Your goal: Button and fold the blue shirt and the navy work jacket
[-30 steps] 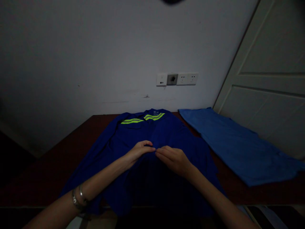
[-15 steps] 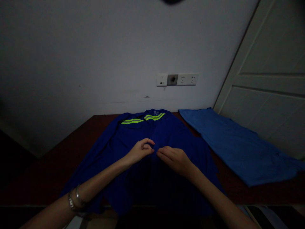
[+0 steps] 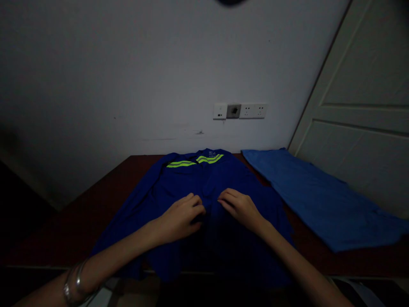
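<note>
A dark-blue work jacket (image 3: 179,181) with yellow-and-grey reflective strips across the chest is spread front up, its collar toward the wall. My left hand (image 3: 183,216) is over the left side of the jacket front. Its fingers are bent, with a gap between them and the thumb, and nothing shows in it. To its right, my right hand (image 3: 241,209) pinches the jacket's front near the middle, where the cloth is lifted a little. The lower front is too dark to make out well, and the hem droops over the table's near edge.
A lighter blue folded cloth (image 3: 306,196) lies on the dark red table (image 3: 92,204) to the right. Behind are a wall with a row of sockets (image 3: 246,111) and, at the right, a pale panelled door (image 3: 361,111).
My hands have moved apart from the jacket's middle. My left hand has drawn back left and down, its fingers turning downward. My right hand has shifted slightly right. The view has tilted a little.
</note>
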Demonstrator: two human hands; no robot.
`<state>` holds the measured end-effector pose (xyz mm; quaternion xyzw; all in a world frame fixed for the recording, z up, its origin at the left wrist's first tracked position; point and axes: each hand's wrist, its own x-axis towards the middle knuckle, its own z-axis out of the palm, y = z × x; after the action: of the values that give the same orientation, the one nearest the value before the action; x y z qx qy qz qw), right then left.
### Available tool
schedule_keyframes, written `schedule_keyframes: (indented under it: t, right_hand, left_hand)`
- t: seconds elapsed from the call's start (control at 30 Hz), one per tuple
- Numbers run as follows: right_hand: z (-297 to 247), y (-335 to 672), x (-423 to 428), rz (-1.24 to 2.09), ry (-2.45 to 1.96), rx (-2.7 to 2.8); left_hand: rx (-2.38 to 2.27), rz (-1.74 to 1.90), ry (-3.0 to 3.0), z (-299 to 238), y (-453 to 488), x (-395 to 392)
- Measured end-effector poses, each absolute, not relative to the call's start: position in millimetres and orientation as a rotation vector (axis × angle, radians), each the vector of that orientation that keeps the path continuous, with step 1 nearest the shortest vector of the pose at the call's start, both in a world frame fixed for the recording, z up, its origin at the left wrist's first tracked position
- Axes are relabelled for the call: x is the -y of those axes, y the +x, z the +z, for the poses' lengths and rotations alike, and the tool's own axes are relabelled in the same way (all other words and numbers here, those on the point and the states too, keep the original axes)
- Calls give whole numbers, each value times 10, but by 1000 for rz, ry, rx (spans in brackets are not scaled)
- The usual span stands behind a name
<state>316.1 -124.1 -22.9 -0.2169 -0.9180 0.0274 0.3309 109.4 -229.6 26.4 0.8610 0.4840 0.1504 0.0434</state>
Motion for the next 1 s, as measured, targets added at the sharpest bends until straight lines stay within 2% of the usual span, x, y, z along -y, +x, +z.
schedule_keyframes:
  t: [0.17, 0.53, 0.7, 1.0]
  right_hand:
    - [-196, 3201, 1299, 170, -541, 2423]
    - [-137, 3014, 2025, -82, -420, 2393]
    - [-125, 2976, 2023, 34, -495, 2308]
    - [-31, 2945, 1911, 131, -514, 2135]
  left_hand:
    - [-1618, 445, 2538, 140, 978, 2354]
    - [-1369, 865, 1704, 307, 713, 2146]
    - [-1130, 905, 1304, 381, 615, 2090]
    - [-1027, 937, 1199, 422, 649, 2056]
